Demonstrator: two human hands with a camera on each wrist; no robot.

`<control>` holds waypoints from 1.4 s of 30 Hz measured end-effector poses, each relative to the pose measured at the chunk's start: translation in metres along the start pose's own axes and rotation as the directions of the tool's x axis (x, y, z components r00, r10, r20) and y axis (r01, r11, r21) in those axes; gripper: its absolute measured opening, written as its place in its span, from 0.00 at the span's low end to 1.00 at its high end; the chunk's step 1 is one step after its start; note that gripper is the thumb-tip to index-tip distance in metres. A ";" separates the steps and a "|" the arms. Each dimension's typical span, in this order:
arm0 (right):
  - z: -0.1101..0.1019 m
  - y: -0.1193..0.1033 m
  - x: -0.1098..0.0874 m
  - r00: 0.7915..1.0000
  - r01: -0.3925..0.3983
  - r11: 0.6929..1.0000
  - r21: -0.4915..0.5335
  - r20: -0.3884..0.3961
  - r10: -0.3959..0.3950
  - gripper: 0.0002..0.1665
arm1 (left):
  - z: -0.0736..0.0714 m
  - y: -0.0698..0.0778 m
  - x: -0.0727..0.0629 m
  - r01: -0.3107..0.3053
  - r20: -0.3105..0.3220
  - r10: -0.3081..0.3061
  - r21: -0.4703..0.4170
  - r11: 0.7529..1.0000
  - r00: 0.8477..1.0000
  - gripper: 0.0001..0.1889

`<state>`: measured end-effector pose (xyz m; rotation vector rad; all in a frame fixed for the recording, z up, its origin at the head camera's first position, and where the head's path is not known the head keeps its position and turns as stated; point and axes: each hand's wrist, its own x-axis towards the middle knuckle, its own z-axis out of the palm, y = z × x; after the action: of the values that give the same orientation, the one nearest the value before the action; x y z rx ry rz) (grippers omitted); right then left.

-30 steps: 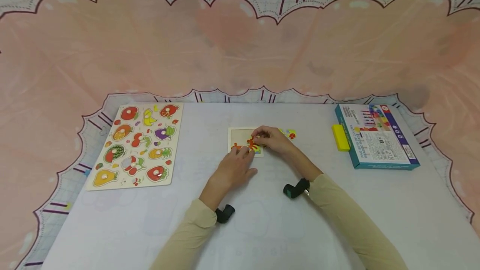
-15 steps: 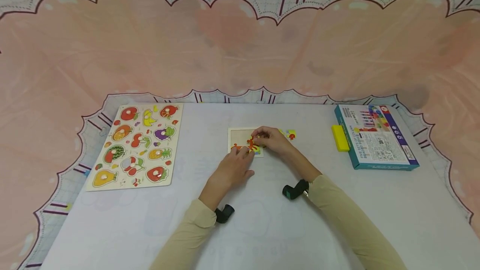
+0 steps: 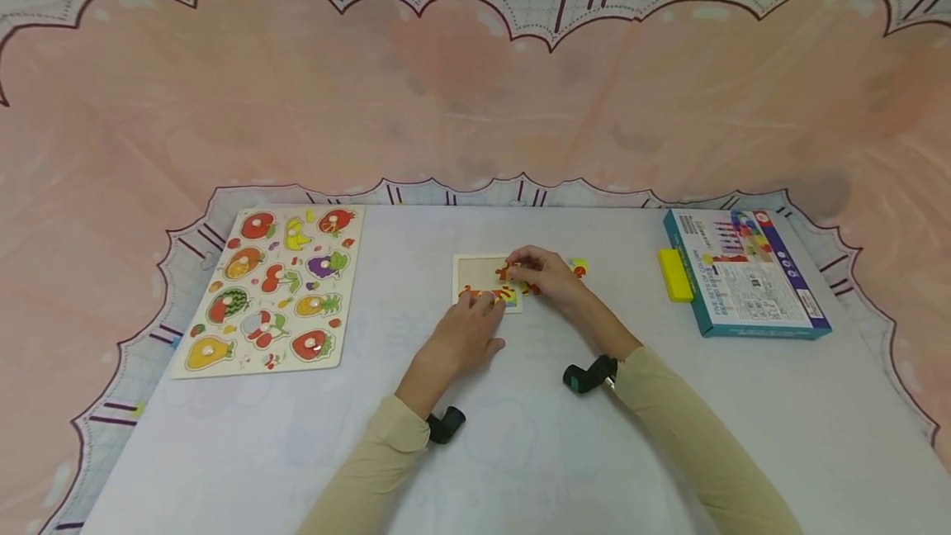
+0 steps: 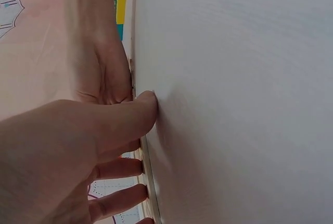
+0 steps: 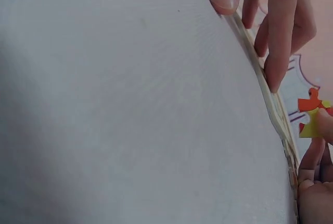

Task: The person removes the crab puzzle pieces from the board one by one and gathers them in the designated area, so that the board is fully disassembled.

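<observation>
A small square puzzle tray [image 3: 479, 269] lies at mid-table, with orange and yellow jigsaw pieces [image 3: 486, 294] along its near side. My left hand [image 3: 462, 333] rests its fingertips on that near side, fingers fairly straight. Between thumb and fingers, my right hand [image 3: 553, 277] pinches an orange and yellow jigsaw piece [image 5: 310, 123], raised and tilted over the tray's right part. In the left wrist view, the right hand hides the held piece. A loose jigsaw piece [image 3: 579, 267] lies to the right of the right hand; another colored piece [image 3: 531, 289] shows just below its fingers.
On the left lies a wooden fruit puzzle board [image 3: 276, 287] with knobbed pieces. A teal-edged box [image 3: 746, 271] lies at the right, with a yellow block [image 3: 674, 275] against its left side. A patterned cloth [image 3: 475, 106] rises behind the white table [image 3: 505, 452].
My right hand has lifted the jigsaw piece up from the lower row, shifting slightly right and away. Pieces beneath show more now. My left hand stays nearly still.
</observation>
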<state>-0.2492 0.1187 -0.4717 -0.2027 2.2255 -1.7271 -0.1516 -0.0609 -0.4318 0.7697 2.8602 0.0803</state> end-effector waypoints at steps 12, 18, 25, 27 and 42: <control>-0.011 -0.011 -0.008 0.990 0.141 0.988 -0.055 0.004 -0.141 0.14 | 0.001 -0.001 0.002 -0.006 -0.009 0.006 0.003 1.000 1.000 0.30; -0.017 -0.015 -0.011 0.993 0.122 0.990 -0.074 0.000 -0.122 0.15 | 0.001 -0.001 0.003 -0.003 -0.004 0.003 -0.001 1.000 1.000 0.30; -0.030 -0.011 -0.018 0.998 -0.048 0.999 -0.023 -0.040 0.047 0.18 | 0.002 0.000 0.002 -0.007 -0.008 0.007 -0.007 1.000 1.000 0.30; -0.036 -0.009 -0.023 0.995 -0.087 0.996 0.000 -0.040 0.087 0.20 | 0.003 0.000 0.002 -0.007 -0.012 0.007 -0.013 1.000 1.000 0.30; -0.088 0.006 -0.053 0.990 -0.135 0.946 -0.293 0.005 0.143 0.19 | 0.002 0.000 0.000 0.005 0.001 -0.005 -0.036 0.999 1.000 0.31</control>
<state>-0.2279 0.2175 -0.4495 -0.1293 2.4061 -1.3113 -0.1512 -0.0606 -0.4334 0.7556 2.8516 0.1312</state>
